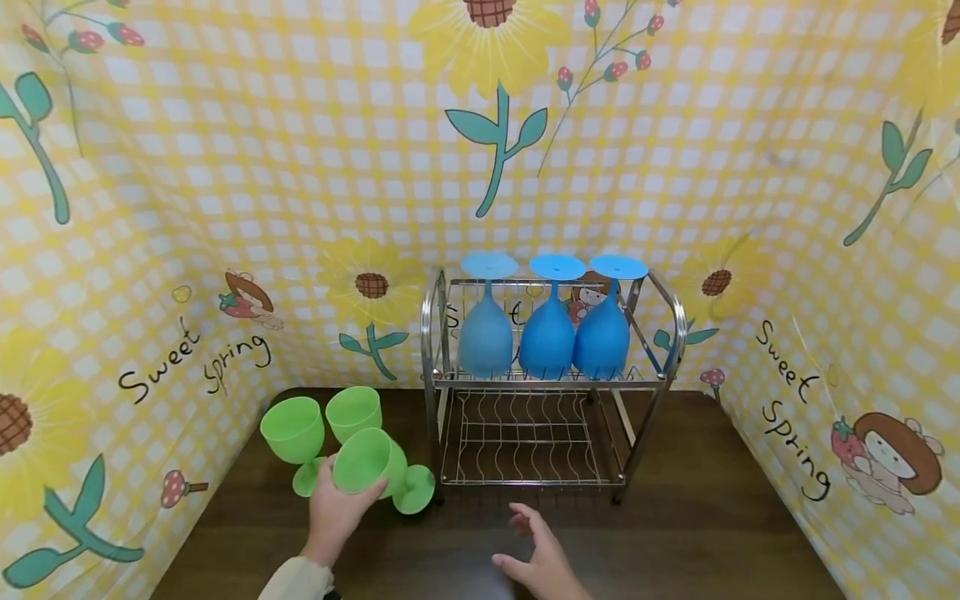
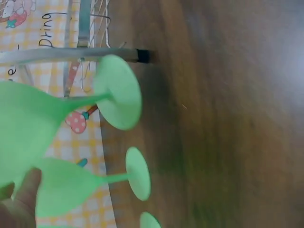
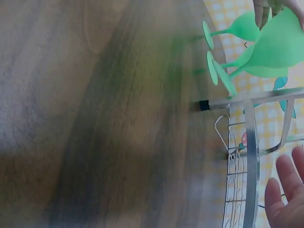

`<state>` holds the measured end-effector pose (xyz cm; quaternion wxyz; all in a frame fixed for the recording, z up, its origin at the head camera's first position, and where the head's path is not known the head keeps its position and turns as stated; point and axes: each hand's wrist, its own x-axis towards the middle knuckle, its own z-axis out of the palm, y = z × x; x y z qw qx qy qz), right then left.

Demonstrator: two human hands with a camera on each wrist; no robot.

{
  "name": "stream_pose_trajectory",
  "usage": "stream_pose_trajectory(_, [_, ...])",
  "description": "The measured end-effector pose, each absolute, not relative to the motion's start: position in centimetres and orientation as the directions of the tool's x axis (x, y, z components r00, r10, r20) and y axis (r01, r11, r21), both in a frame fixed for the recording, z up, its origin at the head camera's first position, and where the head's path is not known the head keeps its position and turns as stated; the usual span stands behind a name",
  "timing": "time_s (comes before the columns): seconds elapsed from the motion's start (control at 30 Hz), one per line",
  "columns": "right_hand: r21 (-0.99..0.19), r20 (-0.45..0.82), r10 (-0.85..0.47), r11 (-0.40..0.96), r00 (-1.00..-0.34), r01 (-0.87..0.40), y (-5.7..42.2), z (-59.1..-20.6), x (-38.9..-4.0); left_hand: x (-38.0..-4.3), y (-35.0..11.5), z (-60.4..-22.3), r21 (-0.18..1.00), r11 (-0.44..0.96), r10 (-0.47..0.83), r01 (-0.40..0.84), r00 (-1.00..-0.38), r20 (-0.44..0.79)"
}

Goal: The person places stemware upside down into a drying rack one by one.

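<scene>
My left hand [image 1: 339, 510] grips the bowl of a green goblet [image 1: 369, 463], which is tilted with its mouth toward me and its foot to the right. In the left wrist view this goblet [image 2: 28, 118] is lifted off the table. Two more green goblets stand upright behind it, one at the left [image 1: 292, 429] and one at the back [image 1: 354, 412]. My right hand [image 1: 546, 558] is in front of the rack, its fingers loosely bent and holding nothing. It appears with fingers spread in the right wrist view.
A two-tier metal rack [image 1: 551, 385] stands at the back of the dark wooden table [image 1: 720, 500]. Upside down on its upper tier are three blue goblets [image 1: 549, 337], the left one paler. A checked yellow cloth [image 1: 360, 167] surrounds the table's back and sides.
</scene>
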<state>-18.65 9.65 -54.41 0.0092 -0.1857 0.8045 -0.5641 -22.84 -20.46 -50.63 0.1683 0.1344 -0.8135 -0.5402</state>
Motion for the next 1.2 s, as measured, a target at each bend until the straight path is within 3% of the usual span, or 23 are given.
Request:
stream_pose_trajectory(0.2, [-0.947, 0.195, -0.429, 0.152, -0.882, -0.283, 9.2, -54.6, -18.5, -20.5, -22.0, -50.5, 0.941, 0.338, -0.427, 0.03, -0.886, 0.182])
stream_pose_trajectory(0.3, [-0.979, 0.172, -0.502, 0.007, -0.848, -0.202, 8.8, -54.3, -18.2, -19.6, -22.5, -50.3, 0.958, 0.286, -0.391, 0.027, -0.909, 0.143])
stream_pose_trajectory(0.43, [-0.972, 0.202, -0.585, -0.217, -0.785, -0.089, 8.1, -53.8, -17.7, -18.9, -22.4, -50.2, 0.99, 0.14, -0.322, 0.002, -0.946, 0.048])
stream_pose_trajectory(0.53, [-0.95, 0.245, -0.597, -0.306, -0.764, -0.066, 7.5, -53.4, -17.4, -18.6, -21.4, -50.1, 1.0, -0.002, -0.281, 0.021, -0.96, 0.019])
stream_pose_trajectory(0.67, [-0.93, 0.263, -0.609, -0.367, -0.749, -0.029, 6.9, -53.2, -17.2, -18.0, -19.5, -50.0, 0.982, -0.173, -0.216, 0.08, -0.975, 0.041])
stream_pose_trajectory(0.9, [-0.927, 0.179, -0.62, -0.367, -0.764, 0.08, 6.8, -53.4, -16.9, -17.9, -15.6, -49.7, 0.898, -0.408, -0.104, 0.164, -0.986, 0.132])
stream_pose_trajectory(1.2, [-0.933, 0.218, -0.541, -0.361, -0.812, -0.011, 7.2, -53.3, -17.6, -18.0, -10.1, -48.1, 0.865, -0.492, 0.033, 0.098, -0.991, 0.131])
